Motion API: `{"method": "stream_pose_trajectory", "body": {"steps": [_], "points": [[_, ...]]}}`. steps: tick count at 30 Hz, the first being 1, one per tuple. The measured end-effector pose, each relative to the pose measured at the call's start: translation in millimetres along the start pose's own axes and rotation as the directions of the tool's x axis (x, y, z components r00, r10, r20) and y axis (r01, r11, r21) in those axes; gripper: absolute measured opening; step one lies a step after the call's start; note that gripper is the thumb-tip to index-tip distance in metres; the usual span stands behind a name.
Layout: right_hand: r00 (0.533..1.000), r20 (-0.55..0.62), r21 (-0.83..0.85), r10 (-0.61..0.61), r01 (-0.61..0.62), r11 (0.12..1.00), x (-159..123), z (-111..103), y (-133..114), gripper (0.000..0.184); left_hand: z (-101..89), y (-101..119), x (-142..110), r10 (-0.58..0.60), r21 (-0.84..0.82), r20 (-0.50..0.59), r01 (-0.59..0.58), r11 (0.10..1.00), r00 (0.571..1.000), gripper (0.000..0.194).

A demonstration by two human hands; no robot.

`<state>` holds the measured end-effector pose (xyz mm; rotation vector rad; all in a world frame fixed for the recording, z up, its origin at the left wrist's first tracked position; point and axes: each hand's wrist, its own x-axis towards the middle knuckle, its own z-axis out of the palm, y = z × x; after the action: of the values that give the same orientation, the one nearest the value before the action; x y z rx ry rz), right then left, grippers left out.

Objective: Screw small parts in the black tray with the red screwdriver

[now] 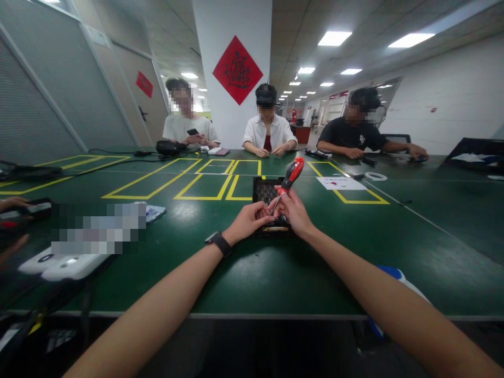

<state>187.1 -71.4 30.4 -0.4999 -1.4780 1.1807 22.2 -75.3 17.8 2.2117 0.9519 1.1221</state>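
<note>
A screwdriver [293,174] with a red and black handle leans up to the right, its thin shaft slanting down between my hands. My right hand [295,211] has its fingers closed around the shaft just below the handle. Beside the lower end of the shaft, my left hand [252,219] is closed in a pinch; whatever its fingertips hold is too small to make out. Both hands are over an open black case [260,186] on the green table. Its dark inside looks bumpy, and my fingers hide part of it.
Yellow tape outlines [200,198] mark the green table [220,273]. A printed sheet [340,183] and a white ring [376,177] lie to the right. White devices [74,265] lie at left, near another person's hand [16,202]. Several people sit across the table.
</note>
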Motion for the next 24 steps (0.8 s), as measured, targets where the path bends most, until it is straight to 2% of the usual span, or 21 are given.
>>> {"method": "stream_pose_trajectory", "body": {"steps": [12, 19, 24], "points": [[1.000, -0.008, 0.029, 0.016, -0.015, 0.999, 2.1, -1.2, 3.3, 0.036, -0.4, -4.9, -0.5, 0.034, 0.004, 0.027, -0.034, 0.999, 0.999, 0.030], [0.999, -0.039, -0.064, -0.018, 0.016, 0.998, 0.4, 2.5, -1.9, 0.036, 1.3, -3.7, -0.3, -0.002, 0.002, 0.002, 0.002, 1.000, 1.000, 0.030], [0.999, -0.039, -0.108, -0.033, 0.028, 0.994, -1.8, 4.1, -5.0, 0.035, -0.9, -3.6, 1.1, 0.075, 0.051, -0.011, -0.075, 0.996, 0.997, 0.026]]}}
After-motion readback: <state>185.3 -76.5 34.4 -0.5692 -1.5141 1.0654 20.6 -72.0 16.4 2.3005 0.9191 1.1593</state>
